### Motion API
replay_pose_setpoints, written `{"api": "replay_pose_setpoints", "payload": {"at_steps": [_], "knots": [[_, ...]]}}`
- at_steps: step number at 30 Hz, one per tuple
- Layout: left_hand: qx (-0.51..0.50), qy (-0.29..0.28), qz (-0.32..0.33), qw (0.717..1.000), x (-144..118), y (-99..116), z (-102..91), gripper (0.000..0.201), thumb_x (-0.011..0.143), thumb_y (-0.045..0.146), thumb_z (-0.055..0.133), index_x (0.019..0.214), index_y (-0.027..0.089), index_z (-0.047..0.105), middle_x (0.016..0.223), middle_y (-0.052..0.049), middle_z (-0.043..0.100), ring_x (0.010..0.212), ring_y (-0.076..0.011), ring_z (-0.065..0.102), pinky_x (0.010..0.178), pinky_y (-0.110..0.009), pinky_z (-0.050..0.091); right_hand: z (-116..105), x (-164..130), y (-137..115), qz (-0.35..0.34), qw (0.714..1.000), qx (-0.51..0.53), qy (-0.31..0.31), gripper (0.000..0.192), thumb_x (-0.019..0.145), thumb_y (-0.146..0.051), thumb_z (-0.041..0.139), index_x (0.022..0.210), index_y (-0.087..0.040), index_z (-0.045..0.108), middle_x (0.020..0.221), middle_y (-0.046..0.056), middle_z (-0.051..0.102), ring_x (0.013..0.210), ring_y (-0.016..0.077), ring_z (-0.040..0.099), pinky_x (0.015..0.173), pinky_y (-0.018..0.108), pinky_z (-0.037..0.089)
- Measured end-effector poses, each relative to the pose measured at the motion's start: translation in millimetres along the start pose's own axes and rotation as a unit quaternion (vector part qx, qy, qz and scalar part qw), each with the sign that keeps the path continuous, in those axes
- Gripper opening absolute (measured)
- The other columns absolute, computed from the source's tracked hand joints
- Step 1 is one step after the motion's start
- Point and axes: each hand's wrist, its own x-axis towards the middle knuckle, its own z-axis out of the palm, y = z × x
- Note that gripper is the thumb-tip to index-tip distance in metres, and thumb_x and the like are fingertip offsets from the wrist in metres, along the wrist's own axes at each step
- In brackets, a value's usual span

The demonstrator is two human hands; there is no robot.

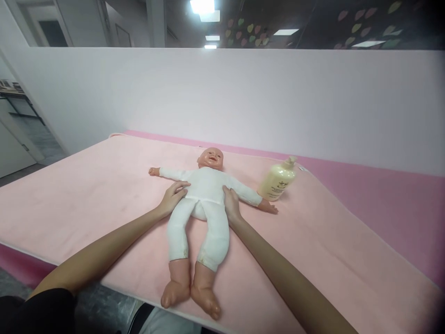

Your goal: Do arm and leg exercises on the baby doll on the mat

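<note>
A baby doll [205, 188] in a white suit lies on its back on a pink padded table [86, 195], arms spread, feet toward me. My left hand [173, 197] rests flat against the doll's waist on the left side, fingers apart. My right hand [231, 204] presses against the waist on the right side. Both hands touch the doll's body without lifting it. A cream pump bottle [278, 180] stands just beyond the doll's outstretched arm on the right.
A white partition wall [243, 102] rises right behind the table. A darker pink mat [382, 199] shows under the lighter pad at the right and back. The table's near edge runs just under the doll's feet.
</note>
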Motion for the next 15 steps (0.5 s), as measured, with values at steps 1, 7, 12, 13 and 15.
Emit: {"api": "replay_pose_setpoints", "payload": {"at_steps": [1, 7, 12, 13, 15], "knots": [[0.001, -0.001, -0.005, 1.000, 0.2, 0.7, -0.2, 0.032, 0.080, 0.032, 0.055, 0.106, 0.017, 0.066, 0.125, -0.010, 0.058, 0.122, -0.0238, 0.050, 0.105, -0.037, 0.037, 0.3, -0.6, -1.4, 0.001, 1.000, 0.001, 0.001, 0.028, 0.072, -0.045, 0.058, 0.086, -0.021, 0.056, 0.095, 0.001, 0.067, 0.089, 0.0191, 0.061, 0.081, 0.031, 0.048], [0.004, -0.002, -0.022, 1.000, -0.3, 4.9, -1.0, 0.035, 0.080, 0.036, 0.054, 0.107, 0.017, 0.065, 0.125, -0.010, 0.058, 0.121, -0.0242, 0.051, 0.104, -0.038, 0.038, 0.7, -2.7, -4.6, 0.004, 1.000, 0.010, -0.008, 0.026, 0.072, -0.044, 0.058, 0.086, -0.022, 0.055, 0.094, 0.002, 0.067, 0.088, 0.0195, 0.062, 0.080, 0.031, 0.049], [0.015, -0.005, -0.014, 1.000, -0.5, 3.9, -1.4, 0.033, 0.080, 0.036, 0.054, 0.106, 0.019, 0.065, 0.126, -0.008, 0.058, 0.123, -0.0236, 0.050, 0.105, -0.038, 0.038, -1.1, 1.1, 0.1, 0.006, 1.000, 0.001, -0.010, 0.028, 0.073, -0.046, 0.058, 0.086, -0.022, 0.055, 0.096, 0.001, 0.067, 0.090, 0.0187, 0.062, 0.081, 0.030, 0.049], [0.016, -0.006, -0.016, 1.000, -0.7, 4.2, -1.4, 0.034, 0.080, 0.036, 0.054, 0.107, 0.019, 0.065, 0.126, -0.008, 0.058, 0.124, -0.0237, 0.049, 0.105, -0.038, 0.038, -1.4, 1.8, 0.8, 0.010, 1.000, 0.001, -0.011, 0.029, 0.073, -0.046, 0.057, 0.087, -0.022, 0.055, 0.096, 0.001, 0.067, 0.092, 0.0187, 0.062, 0.082, 0.030, 0.049], [0.019, -0.008, -0.024, 1.000, -1.1, 5.5, -1.2, 0.036, 0.081, 0.037, 0.053, 0.109, 0.019, 0.065, 0.128, -0.008, 0.058, 0.125, -0.0240, 0.048, 0.105, -0.038, 0.037, -1.9, 2.7, 1.6, 0.019, 1.000, 0.006, -0.015, 0.030, 0.074, -0.046, 0.057, 0.089, -0.021, 0.055, 0.097, 0.002, 0.067, 0.093, 0.0189, 0.062, 0.084, 0.030, 0.049]]}}
